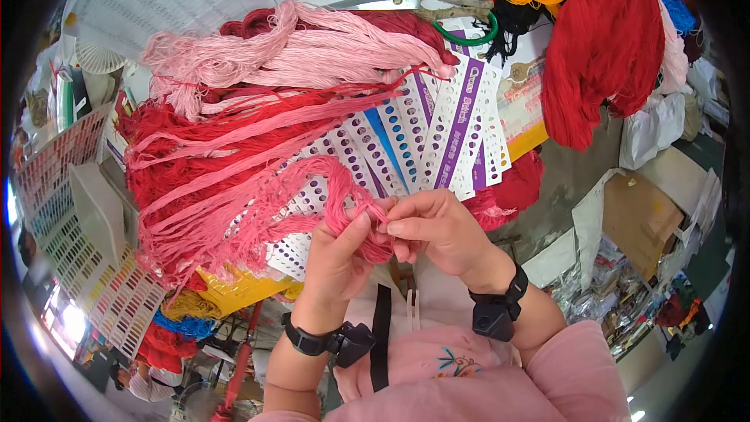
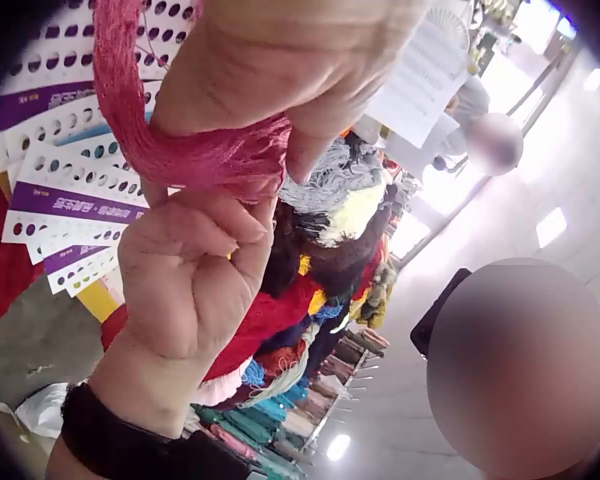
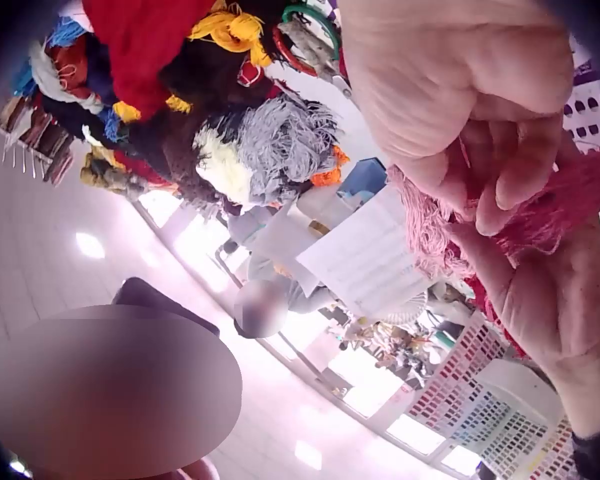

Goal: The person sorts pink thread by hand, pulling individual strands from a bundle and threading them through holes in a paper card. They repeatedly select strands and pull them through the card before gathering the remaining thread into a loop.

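Note:
A looped skein of pink embroidery thread hangs between the two hands, close in front of the person's body. My left hand grips the skein with the thumb laid over the strands. Beside it, my right hand pinches strands at the skein's right side between thumb and fingers. In the left wrist view the thread bundle passes beneath the left hand, and the right hand meets it from below. Curled fingers of the right hand cover part of the strands in the right wrist view.
Red thread and pale pink thread lie heaped on the table. White cross-stitch cards with punched holes fan out under them. Large scissors lie at the back, near a dark red hank. Colour charts stand left.

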The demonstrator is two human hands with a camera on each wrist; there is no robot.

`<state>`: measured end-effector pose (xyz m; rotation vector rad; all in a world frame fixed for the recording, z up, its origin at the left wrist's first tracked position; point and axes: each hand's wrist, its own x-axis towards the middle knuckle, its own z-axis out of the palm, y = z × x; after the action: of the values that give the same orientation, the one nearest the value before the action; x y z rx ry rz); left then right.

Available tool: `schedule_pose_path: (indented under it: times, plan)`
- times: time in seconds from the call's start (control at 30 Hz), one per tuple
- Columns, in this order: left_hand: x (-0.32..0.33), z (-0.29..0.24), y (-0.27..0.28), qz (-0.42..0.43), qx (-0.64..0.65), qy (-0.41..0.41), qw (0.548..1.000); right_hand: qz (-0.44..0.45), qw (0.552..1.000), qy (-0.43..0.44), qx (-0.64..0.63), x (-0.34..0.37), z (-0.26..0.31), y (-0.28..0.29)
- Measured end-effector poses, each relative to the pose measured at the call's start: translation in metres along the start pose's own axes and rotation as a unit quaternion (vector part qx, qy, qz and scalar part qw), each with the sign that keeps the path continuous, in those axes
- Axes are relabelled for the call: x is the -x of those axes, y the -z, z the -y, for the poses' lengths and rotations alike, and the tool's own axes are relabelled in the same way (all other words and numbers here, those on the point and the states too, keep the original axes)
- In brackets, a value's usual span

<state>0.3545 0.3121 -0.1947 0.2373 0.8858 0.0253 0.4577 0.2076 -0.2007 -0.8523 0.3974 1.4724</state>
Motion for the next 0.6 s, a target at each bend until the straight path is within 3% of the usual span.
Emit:
schedule_pose_path:
  times: [0.1, 0.27, 0.6]
  plan:
    - [0.001, 0.003, -0.003, -0.021, -0.042, -0.006, 0.999, 0.001, 0.999, 0.025, 0.045, 0.003, -0.005, 0.005]
    - [-0.001, 0.009, -0.001, -0.048, -0.034, 0.0, 0.998, 0.001, 0.999, 0.027, 0.017, 0.004, -0.004, 0.009]
    - [-0.003, 0.016, 0.004, -0.019, -0.026, 0.008, 0.999, -0.014, 0.999, 0.023, 0.02, 0.007, -0.005, 0.013]
